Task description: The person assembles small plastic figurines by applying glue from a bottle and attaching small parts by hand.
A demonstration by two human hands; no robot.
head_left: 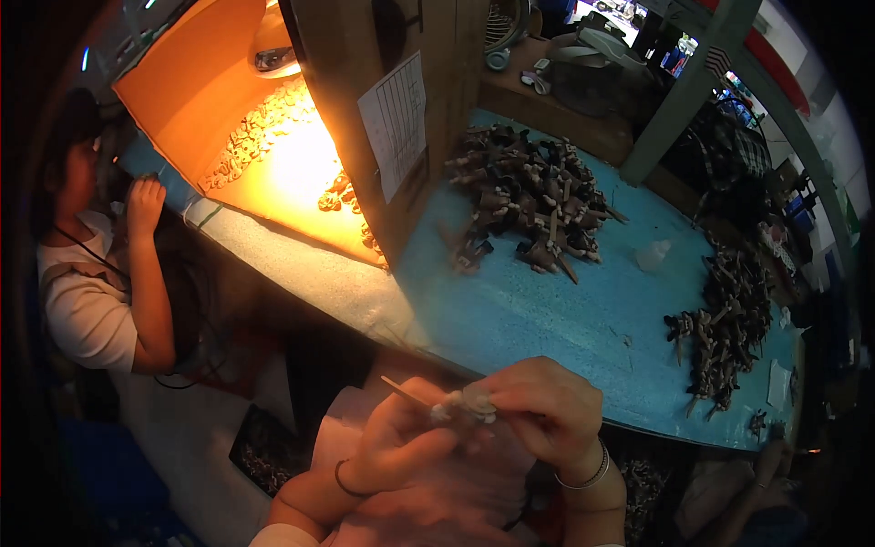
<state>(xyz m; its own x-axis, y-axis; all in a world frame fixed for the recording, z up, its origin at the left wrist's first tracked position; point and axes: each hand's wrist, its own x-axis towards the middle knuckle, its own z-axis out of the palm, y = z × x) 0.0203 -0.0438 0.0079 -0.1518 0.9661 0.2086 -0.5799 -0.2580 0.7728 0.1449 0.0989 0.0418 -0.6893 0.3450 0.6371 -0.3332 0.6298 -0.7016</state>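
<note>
Above my lap, just short of the table edge, both hands meet on a small pale figurine. A thin wooden stick juts from between the fingers of my left hand, which is closed around the figurine's near-left side. From the other side, my right hand pinches the figurine's pale end with thumb and fingers. The fingers hide much of its shape. Across the blue table lies a heap of small brown and dark figurines, some with wooden sticks.
Another figurine heap lies at the right. A translucent cup stands between the heaps. At the left, a cardboard box holds small pieces under a glowing lamp. A co-worker sits far left; another person's arm shows lower right.
</note>
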